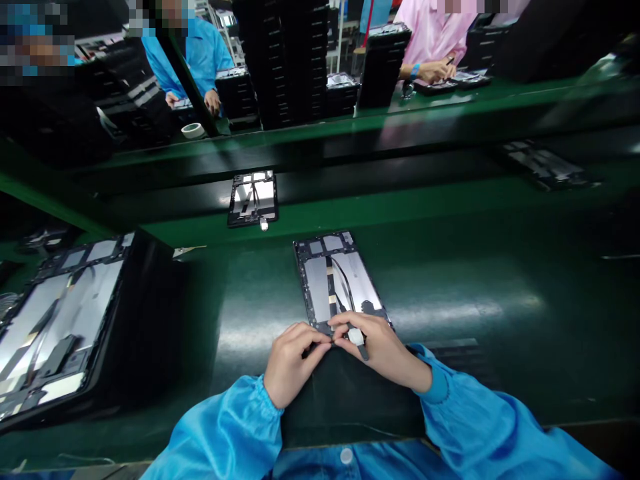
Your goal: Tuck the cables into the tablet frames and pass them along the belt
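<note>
An opened tablet (345,273) lies on the green bench in front of me, its silver inside and dark ribbon cables facing up. At its near edge, my left hand (296,357) is closed in a pinch, thumb and forefinger together. Facing it, my right hand (387,350) has thumb and forefinger pinched at the same edge, the tips of both hands almost touching. What the fingertips hold is too small to make out. A dark strip with a white square piece (356,337) sits in the curled fingers of my right hand.
A tall stack of opened tablets (75,307) stands at left. Another opened tablet (253,199) lies farther back, and a blurred one (547,165) at far right. Behind the green shelf ledge (310,137) are a tape roll (193,131), dark stacks and two people working.
</note>
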